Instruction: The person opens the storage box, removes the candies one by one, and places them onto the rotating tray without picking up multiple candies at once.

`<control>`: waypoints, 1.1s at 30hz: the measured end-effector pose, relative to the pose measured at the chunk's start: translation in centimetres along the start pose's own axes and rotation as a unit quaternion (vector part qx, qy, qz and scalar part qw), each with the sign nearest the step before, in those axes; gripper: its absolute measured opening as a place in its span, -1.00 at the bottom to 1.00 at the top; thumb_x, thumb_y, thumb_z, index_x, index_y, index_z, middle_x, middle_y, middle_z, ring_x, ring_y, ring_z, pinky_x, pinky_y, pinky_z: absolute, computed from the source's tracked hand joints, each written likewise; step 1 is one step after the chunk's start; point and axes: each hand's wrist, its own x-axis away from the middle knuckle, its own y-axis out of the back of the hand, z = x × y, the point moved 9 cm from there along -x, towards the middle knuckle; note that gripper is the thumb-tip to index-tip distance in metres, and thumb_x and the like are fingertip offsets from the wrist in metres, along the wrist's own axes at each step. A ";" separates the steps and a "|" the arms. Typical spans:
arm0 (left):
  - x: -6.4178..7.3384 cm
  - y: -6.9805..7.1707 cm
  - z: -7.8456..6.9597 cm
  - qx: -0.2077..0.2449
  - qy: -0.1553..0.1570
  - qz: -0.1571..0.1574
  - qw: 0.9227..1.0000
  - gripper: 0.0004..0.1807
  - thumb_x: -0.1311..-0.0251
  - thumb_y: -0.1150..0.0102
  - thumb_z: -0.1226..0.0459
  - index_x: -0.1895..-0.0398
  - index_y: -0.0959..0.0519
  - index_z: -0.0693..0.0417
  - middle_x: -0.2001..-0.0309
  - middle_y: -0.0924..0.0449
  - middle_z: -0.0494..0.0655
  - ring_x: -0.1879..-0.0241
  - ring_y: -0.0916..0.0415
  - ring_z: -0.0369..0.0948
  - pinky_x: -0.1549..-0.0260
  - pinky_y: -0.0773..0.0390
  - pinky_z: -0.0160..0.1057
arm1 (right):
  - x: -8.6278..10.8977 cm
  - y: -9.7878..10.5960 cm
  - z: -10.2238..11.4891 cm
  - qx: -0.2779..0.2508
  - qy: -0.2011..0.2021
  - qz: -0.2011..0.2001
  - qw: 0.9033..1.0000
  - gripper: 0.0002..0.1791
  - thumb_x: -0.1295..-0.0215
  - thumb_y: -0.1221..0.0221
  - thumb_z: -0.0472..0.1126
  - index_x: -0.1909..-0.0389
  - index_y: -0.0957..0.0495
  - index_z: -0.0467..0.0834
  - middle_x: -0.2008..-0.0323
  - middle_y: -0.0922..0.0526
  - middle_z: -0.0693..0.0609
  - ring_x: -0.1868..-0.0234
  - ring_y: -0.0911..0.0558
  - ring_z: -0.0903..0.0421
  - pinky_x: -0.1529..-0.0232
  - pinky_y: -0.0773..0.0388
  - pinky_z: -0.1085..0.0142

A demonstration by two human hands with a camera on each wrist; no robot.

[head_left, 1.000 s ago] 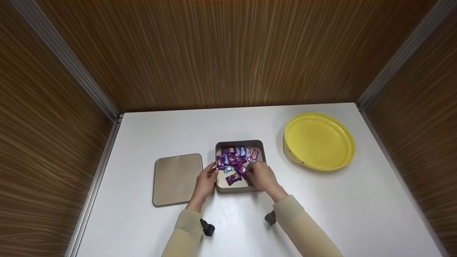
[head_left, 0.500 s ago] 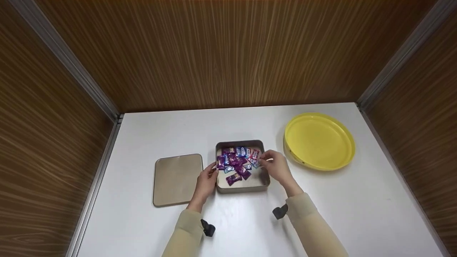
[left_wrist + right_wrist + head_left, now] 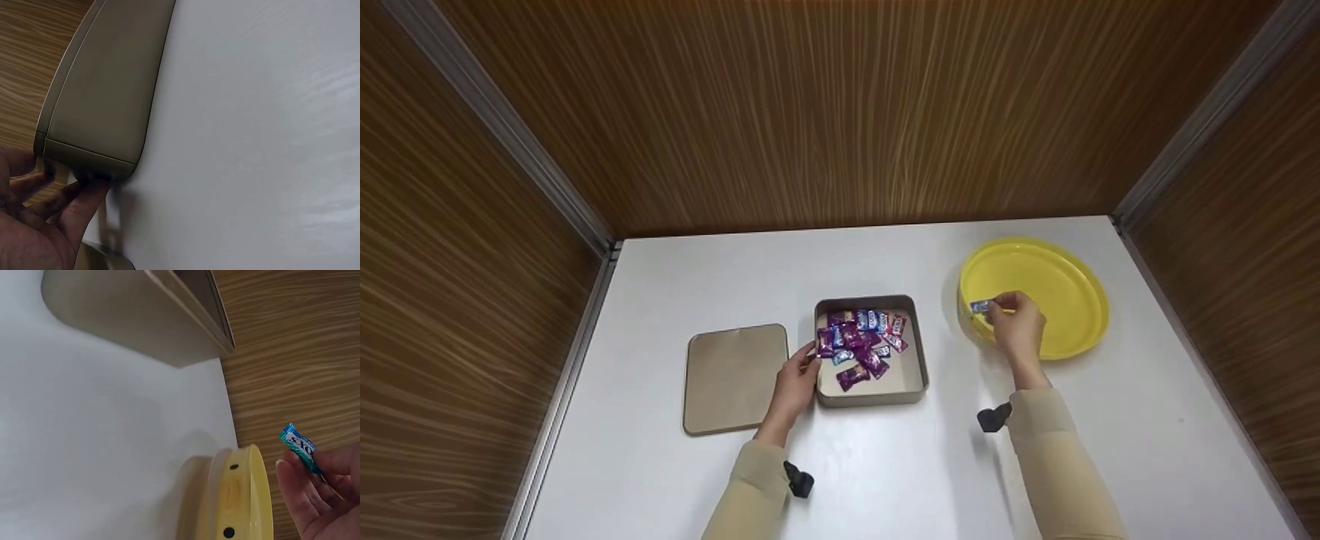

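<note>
My right hand [image 3: 1018, 328] pinches a small blue wrapped candy [image 3: 981, 306] between thumb and fingers, over the left edge of the round yellow tray [image 3: 1054, 289]. In the right wrist view, one end of the candy [image 3: 300, 445] sticks out past the fingertips, its wrapper blue and green. Several purple, blue and red wrapped candies [image 3: 851, 375] lie in an open square tin [image 3: 870, 400]. Against the tin's left side rests my left hand [image 3: 795, 384]; the left wrist view has its fingertips [image 3: 93, 194] touching the tin's outer wall, nothing held.
A flat brownish square lid [image 3: 733, 379] lies left of the tin on the white table [image 3: 712, 277]. Wood-grain panels [image 3: 840, 112] rise behind and on both sides. The yellow tray has a raised rim.
My right hand has gone from inside the tin, taking a blue candy, rightward to the yellow tray. The left hand stays at the tin's left side.
</note>
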 end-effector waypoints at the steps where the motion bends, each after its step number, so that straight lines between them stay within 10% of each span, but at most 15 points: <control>1: 0.0 0.0 -0.1 0.000 -0.005 0.001 1.000 -0.52 -0.47 0.05 0.28 -0.41 -0.32 0.17 -0.13 -0.52 0.20 -0.12 -0.47 0.04 -0.11 -0.47 -0.03 | -0.3 0.5 -0.2 0.009 -0.001 -0.014 1.000 -0.84 -0.36 -0.12 -0.35 0.14 -0.52 -0.38 0.15 -0.64 -0.24 0.25 -0.70 -0.01 0.41 -0.56 0.50; 13: -0.1 0.3 0.0 -0.004 -0.002 -0.002 1.000 -0.52 -0.48 0.05 0.27 -0.42 -0.32 0.14 -0.13 -0.52 0.16 -0.12 -0.46 0.00 -0.12 -0.46 -0.04 | -2.6 2.3 -3.0 0.109 -0.025 -0.013 0.994 -0.78 -0.39 -0.04 -0.30 0.11 -0.53 -0.36 0.18 -0.60 -0.23 0.20 -0.58 -0.07 0.18 -0.51 0.19; 24: -0.2 -0.2 -0.2 -0.014 -0.013 0.016 1.000 -0.51 -0.50 0.09 0.29 -0.44 -0.27 0.18 -0.13 -0.51 0.19 -0.16 -0.46 0.07 -0.16 -0.43 0.00 | -3.5 1.5 -4.2 0.068 -0.046 0.014 0.997 -0.46 -0.42 0.11 -0.36 -0.41 -0.19 -0.34 -0.24 -0.39 -0.35 -0.17 -0.46 -0.20 -0.11 -0.46 0.06; 33: -0.1 -0.1 -0.3 -0.009 -0.019 0.015 1.000 -0.50 -0.50 0.09 0.29 -0.44 -0.26 0.20 -0.13 -0.51 0.21 -0.15 -0.46 0.07 -0.13 -0.45 -0.02 | -2.9 0.7 -2.7 0.050 0.001 0.022 0.999 -0.44 -0.33 0.05 -0.38 -0.37 -0.25 -0.38 -0.27 -0.35 -0.38 -0.20 -0.45 -0.23 -0.13 -0.46 0.01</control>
